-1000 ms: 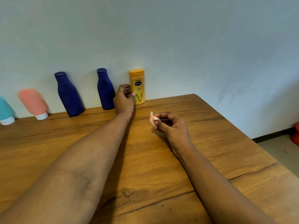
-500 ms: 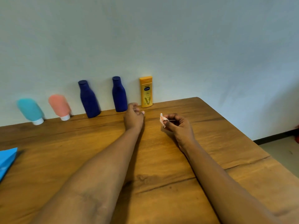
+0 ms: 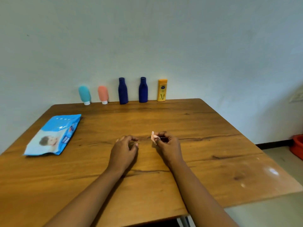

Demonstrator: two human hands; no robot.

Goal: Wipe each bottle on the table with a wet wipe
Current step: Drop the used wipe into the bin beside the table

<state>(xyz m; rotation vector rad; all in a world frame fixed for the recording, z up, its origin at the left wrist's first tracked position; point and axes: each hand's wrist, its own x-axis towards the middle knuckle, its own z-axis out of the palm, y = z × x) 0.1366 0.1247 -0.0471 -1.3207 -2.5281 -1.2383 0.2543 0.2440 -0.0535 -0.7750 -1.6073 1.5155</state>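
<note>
While upright along the wall (image 3: pixel 147 38), five bottles (image 3: pixel 123 90); left hand (image 3: pixel 124 151) loose, empty; right hand (image 3: pixel 168 148) tight on a wet wipe (image 3: pixel 153 137).

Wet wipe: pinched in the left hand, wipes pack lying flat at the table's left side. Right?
Wrong hand. The head view shows the right hand pinching the wet wipe; the left hand holds nothing. The wipes pack does lie flat at the left side of the table.

table (image 3: pixel 205 145) — grainy wood, slight sheen | wipes pack (image 3: pixel 54 136) — glossy plastic | blue bottles (image 3: pixel 123 91) — matt
</note>
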